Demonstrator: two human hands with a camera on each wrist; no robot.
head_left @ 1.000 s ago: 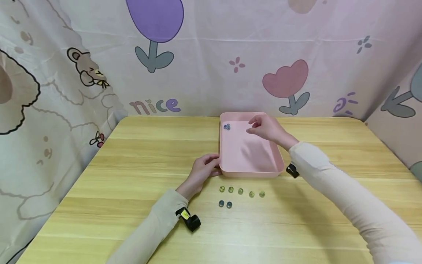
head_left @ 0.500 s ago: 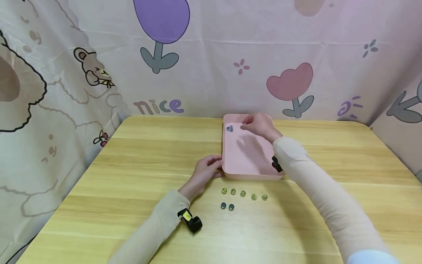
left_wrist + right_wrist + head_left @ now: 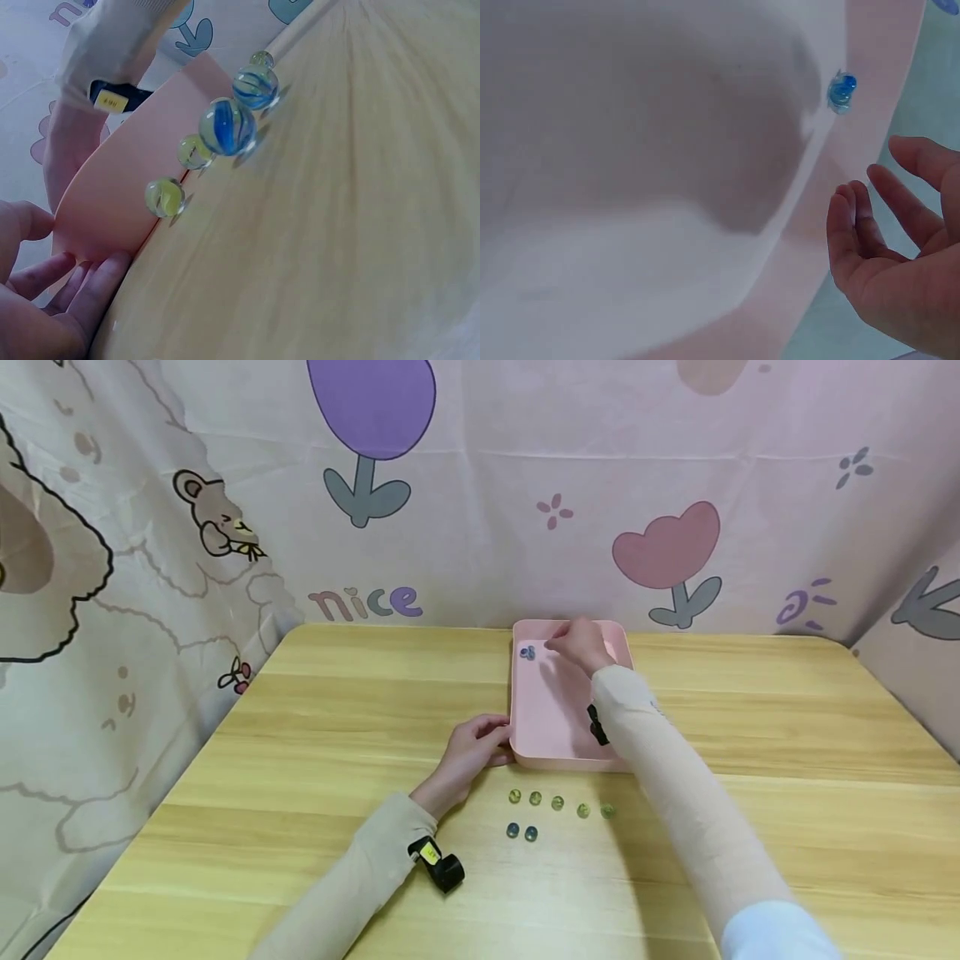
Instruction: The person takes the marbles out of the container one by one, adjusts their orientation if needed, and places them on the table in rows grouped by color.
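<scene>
A pink tray (image 3: 555,718) lies on the table. Against its left front corner rests my left hand (image 3: 467,756); in the left wrist view the fingers (image 3: 105,289) touch the outer wall near the rim and lower down. My right hand (image 3: 579,643) is over the back part of the tray. In the right wrist view its thumb and forefinger stand apart with nothing between them. Close to its fingertips, a small cluster of blue marbles (image 3: 841,91) sits in the tray's back left corner. Several yellow-green marbles (image 3: 557,803) form a row before the tray, with two blue marbles (image 3: 522,832) nearer me.
The wooden table (image 3: 337,710) extends to both sides of the tray. A printed cloth (image 3: 480,527) hangs along its back edge and on the sides. A black wrist camera (image 3: 442,867) is strapped on the left sleeve, and another is on the right sleeve.
My right hand has moved left over the tray, closer to the blue cluster, its forearm swinging left too. My left hand stays at the tray corner. The head view has shifted slightly.
</scene>
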